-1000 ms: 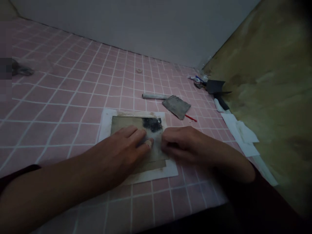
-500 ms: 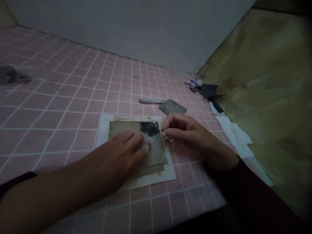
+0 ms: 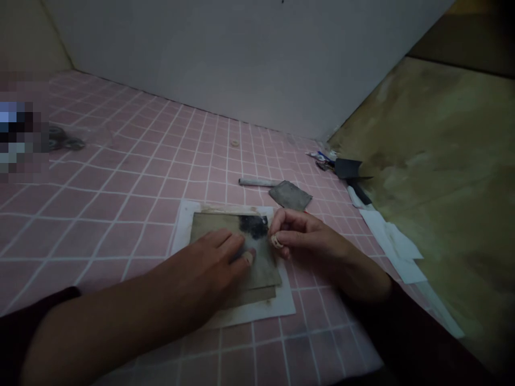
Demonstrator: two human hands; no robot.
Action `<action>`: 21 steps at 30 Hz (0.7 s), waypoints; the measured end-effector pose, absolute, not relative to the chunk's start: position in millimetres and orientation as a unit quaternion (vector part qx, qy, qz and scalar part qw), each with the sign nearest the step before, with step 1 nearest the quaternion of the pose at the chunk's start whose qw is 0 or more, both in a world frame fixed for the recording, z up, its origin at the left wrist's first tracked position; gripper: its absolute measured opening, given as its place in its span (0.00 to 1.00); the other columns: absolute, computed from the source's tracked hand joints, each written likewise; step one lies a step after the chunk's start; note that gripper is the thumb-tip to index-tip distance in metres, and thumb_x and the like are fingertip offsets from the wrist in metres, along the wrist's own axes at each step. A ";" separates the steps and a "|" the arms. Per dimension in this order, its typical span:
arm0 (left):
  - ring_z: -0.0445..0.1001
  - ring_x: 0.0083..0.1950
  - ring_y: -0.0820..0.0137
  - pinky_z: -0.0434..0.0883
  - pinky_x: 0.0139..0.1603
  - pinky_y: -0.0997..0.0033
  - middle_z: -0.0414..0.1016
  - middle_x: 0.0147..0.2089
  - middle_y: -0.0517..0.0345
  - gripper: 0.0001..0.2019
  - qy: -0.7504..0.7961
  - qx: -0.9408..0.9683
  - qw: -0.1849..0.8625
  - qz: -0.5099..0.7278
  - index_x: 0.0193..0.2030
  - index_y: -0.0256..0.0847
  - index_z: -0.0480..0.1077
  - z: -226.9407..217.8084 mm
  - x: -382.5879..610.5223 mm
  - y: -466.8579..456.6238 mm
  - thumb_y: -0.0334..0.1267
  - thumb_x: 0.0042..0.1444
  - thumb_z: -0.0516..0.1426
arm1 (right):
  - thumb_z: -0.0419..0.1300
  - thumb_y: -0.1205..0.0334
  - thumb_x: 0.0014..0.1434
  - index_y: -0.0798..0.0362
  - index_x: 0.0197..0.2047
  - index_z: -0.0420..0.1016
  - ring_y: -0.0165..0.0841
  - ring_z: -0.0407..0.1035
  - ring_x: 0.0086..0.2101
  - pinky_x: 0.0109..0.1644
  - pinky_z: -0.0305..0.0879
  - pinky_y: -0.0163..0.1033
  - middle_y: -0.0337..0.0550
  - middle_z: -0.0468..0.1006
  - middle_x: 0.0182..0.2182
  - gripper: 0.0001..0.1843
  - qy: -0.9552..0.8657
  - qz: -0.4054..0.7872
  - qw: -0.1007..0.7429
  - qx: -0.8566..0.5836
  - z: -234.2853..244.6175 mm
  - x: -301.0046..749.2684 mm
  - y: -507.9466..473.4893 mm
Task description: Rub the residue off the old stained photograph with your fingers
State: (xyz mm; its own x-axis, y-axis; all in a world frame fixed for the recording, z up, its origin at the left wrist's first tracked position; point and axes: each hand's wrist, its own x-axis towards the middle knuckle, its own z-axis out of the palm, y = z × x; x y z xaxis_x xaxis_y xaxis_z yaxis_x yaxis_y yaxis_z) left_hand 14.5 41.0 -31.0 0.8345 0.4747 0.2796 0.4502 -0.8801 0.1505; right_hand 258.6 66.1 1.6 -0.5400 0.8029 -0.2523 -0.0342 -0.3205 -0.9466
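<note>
My left hand lies flat with fingers stretched out on a brownish sanding sheet that rests on white paper on the pink tiled table. A black smudge marks the sheet's far corner. My right hand is closed in a pinch on a small pale piece at the sheet's right edge, just beside the smudge.
A grey stick and a grey scrap of sheet lie behind the paper. Dark folded pieces and white papers sit at the right edge, by a yellow-brown surface. A white wall stands behind.
My right hand rose from the sheet and moved up to its right edge, now pinching a small pale piece. The left hand stays pressed on the sheet. The view shifted slightly.
</note>
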 end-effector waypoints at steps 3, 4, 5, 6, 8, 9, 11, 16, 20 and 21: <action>0.66 0.45 0.60 0.72 0.47 0.55 0.68 0.52 0.43 0.16 0.248 0.956 0.043 0.154 0.53 0.35 0.68 -30.7 13.8 40.1 0.26 0.60 0.50 | 0.67 0.66 0.57 0.53 0.35 0.73 0.24 0.64 0.28 0.33 0.60 0.30 0.34 0.71 0.28 0.06 -0.540 0.679 0.286 -0.407 3.2 257.3 64.5; 0.66 0.45 0.60 0.72 0.47 0.55 0.68 0.52 0.43 0.16 0.247 0.956 0.046 0.153 0.53 0.35 0.68 -30.6 13.6 39.9 0.26 0.60 0.50 | 0.68 0.66 0.56 0.53 0.36 0.72 0.24 0.64 0.28 0.33 0.59 0.31 0.34 0.70 0.28 0.07 -0.548 0.668 0.288 -0.413 3.5 257.0 64.0; 0.66 0.45 0.60 0.72 0.47 0.55 0.69 0.51 0.43 0.16 0.247 0.956 0.051 0.152 0.53 0.35 0.68 -30.5 13.4 39.8 0.26 0.60 0.50 | 0.68 0.66 0.55 0.52 0.37 0.72 0.24 0.63 0.29 0.34 0.59 0.31 0.34 0.70 0.29 0.09 -0.556 0.659 0.290 -0.416 3.6 256.9 63.7; 0.66 0.45 0.60 0.72 0.47 0.55 0.69 0.51 0.44 0.15 0.248 0.956 0.055 0.148 0.52 0.35 0.68 -30.3 13.3 39.7 0.25 0.60 0.50 | 0.69 0.66 0.55 0.52 0.38 0.72 0.25 0.63 0.30 0.34 0.60 0.31 0.34 0.69 0.30 0.10 -0.564 0.651 0.292 -0.416 3.5 256.9 63.5; 0.66 0.45 0.60 0.72 0.47 0.55 0.69 0.50 0.45 0.15 0.249 0.957 0.060 0.140 0.52 0.36 0.68 -29.9 13.0 39.6 0.25 0.60 0.50 | 0.69 0.66 0.55 0.51 0.39 0.73 0.25 0.63 0.31 0.36 0.60 0.32 0.34 0.69 0.32 0.11 -0.585 0.633 0.292 -0.414 2.7 257.2 63.4; 0.66 0.45 0.60 0.72 0.47 0.54 0.69 0.50 0.45 0.15 0.250 0.957 0.060 0.136 0.52 0.36 0.68 -29.8 12.8 39.5 0.25 0.59 0.50 | 0.69 0.65 0.55 0.51 0.40 0.73 0.26 0.63 0.32 0.36 0.61 0.32 0.35 0.69 0.33 0.11 -0.597 0.624 0.292 -0.412 2.1 257.4 63.5; 0.66 0.45 0.60 0.72 0.47 0.55 0.69 0.50 0.45 0.15 0.251 0.957 0.057 0.134 0.51 0.36 0.68 -29.9 12.5 39.1 0.25 0.59 0.50 | 0.68 0.65 0.57 0.51 0.41 0.72 0.26 0.63 0.33 0.37 0.60 0.32 0.35 0.69 0.34 0.11 -0.618 0.608 0.294 -0.402 0.8 257.9 63.4; 0.67 0.47 0.59 0.72 0.48 0.55 0.68 0.53 0.43 0.15 0.250 0.955 0.053 0.152 0.51 0.35 0.68 -31.2 13.0 39.0 0.25 0.59 0.51 | 0.64 0.62 0.61 0.51 0.42 0.71 0.28 0.64 0.34 0.37 0.61 0.34 0.38 0.70 0.35 0.07 -0.662 0.569 0.284 -0.398 -1.4 257.6 61.0; 0.67 0.47 0.59 0.72 0.48 0.54 0.68 0.53 0.43 0.16 0.251 0.954 0.056 0.152 0.53 0.35 0.67 -31.0 13.5 39.3 0.26 0.59 0.51 | 0.63 0.61 0.62 0.51 0.41 0.71 0.30 0.64 0.34 0.37 0.62 0.36 0.39 0.70 0.35 0.05 -0.681 0.532 0.276 -0.421 -3.1 257.4 60.7; 0.67 0.47 0.60 0.72 0.48 0.54 0.68 0.53 0.43 0.16 0.250 0.954 0.056 0.153 0.53 0.35 0.67 -30.9 13.4 39.3 0.26 0.59 0.51 | 0.63 0.61 0.62 0.51 0.41 0.71 0.30 0.64 0.34 0.38 0.62 0.36 0.39 0.70 0.35 0.06 -0.679 0.530 0.277 -0.425 -3.6 257.3 61.1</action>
